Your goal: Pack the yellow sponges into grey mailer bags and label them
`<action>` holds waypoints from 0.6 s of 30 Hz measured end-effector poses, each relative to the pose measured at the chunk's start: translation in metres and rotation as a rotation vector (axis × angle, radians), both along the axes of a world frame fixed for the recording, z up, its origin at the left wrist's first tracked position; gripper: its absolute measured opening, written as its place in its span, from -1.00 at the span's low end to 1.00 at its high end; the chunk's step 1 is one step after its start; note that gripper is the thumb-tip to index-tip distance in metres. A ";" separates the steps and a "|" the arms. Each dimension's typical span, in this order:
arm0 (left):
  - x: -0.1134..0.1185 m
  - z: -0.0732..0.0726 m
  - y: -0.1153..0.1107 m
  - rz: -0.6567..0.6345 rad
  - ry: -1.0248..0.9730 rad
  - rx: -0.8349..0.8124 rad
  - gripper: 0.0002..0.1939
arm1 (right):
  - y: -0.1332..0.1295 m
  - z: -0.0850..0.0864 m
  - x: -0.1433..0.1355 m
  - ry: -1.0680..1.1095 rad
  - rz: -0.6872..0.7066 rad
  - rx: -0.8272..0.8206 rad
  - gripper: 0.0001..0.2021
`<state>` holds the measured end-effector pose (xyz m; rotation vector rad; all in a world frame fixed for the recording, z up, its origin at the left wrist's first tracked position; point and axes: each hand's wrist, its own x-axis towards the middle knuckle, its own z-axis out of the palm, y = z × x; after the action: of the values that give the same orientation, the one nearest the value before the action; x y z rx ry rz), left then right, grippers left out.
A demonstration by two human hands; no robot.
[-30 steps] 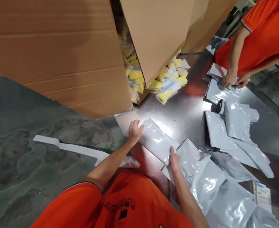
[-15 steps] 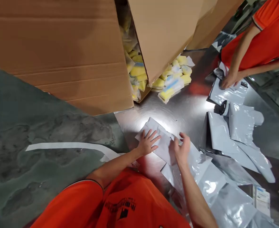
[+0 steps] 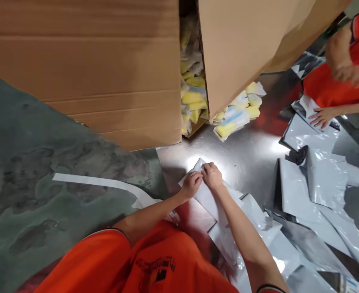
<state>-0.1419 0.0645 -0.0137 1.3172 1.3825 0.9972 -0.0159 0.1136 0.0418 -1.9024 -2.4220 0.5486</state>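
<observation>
Both hands meet at one grey mailer bag point(image 3: 208, 199) near the worktop's point(image 3: 246, 150) left edge: my left hand point(image 3: 191, 184) and right hand point(image 3: 212, 176) pinch its top corner. I judge packing barely begun; yellow packets point(image 3: 233, 120) remain loose.

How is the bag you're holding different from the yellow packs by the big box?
The grey mailer bag is flat and plain grey; the yellow packs are plump, yellow with some blue. The grey mailer bag is pinched at its far edge by the left hand and right hand; nobody touches the yellow packs. The bag lies alone near the person; the packs are heaped beside the cardboard box. Both rest on the shiny metal table.
</observation>
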 end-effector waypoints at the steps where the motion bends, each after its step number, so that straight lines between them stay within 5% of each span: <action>1: 0.000 0.002 0.004 0.027 -0.034 -0.059 -0.85 | 0.000 -0.001 0.000 0.020 0.010 0.008 -0.79; 10: 0.005 0.024 0.034 0.121 -0.357 -0.480 -0.73 | -0.017 0.005 0.008 0.165 0.184 0.173 -0.72; 18: 0.007 0.018 0.030 0.121 -0.325 -0.438 -0.86 | -0.001 0.035 -0.003 -0.137 0.185 -0.052 -0.72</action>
<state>-0.1346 0.0946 0.0039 0.7212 1.3409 0.8777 -0.0191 0.1131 0.0765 -1.8013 -2.7163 0.5075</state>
